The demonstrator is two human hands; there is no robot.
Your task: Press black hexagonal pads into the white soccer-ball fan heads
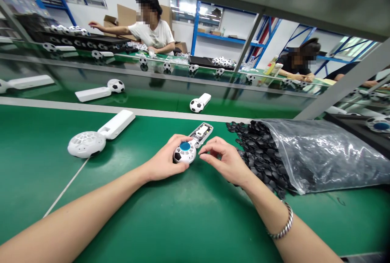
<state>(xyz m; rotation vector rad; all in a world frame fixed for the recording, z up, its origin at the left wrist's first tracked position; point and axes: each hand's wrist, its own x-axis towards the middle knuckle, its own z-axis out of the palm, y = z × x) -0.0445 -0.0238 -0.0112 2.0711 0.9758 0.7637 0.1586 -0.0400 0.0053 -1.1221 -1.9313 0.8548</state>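
Observation:
My left hand [166,157] is wrapped round the ball-shaped head of a white football-patterned device [189,156]. A round blue disc sits on the head, with white openings and a black patch around it. Its handle [201,134] points away from me, with its inner parts exposed. Just right of the head, my right hand [224,158] is closed in a pinch. A small dark sliver, apparently a black piece, shows at its fingertips. Beyond that hand, loose flat black pieces [258,145] spill from a clear plastic bag [335,157].
Another white device [87,144] lies on the green table to the left. Past a pale strip, more devices [196,104] rest on a green belt. Across it, a person [155,31] reaches sideways and another person [298,62] works. A slanted post [341,80] stands at right.

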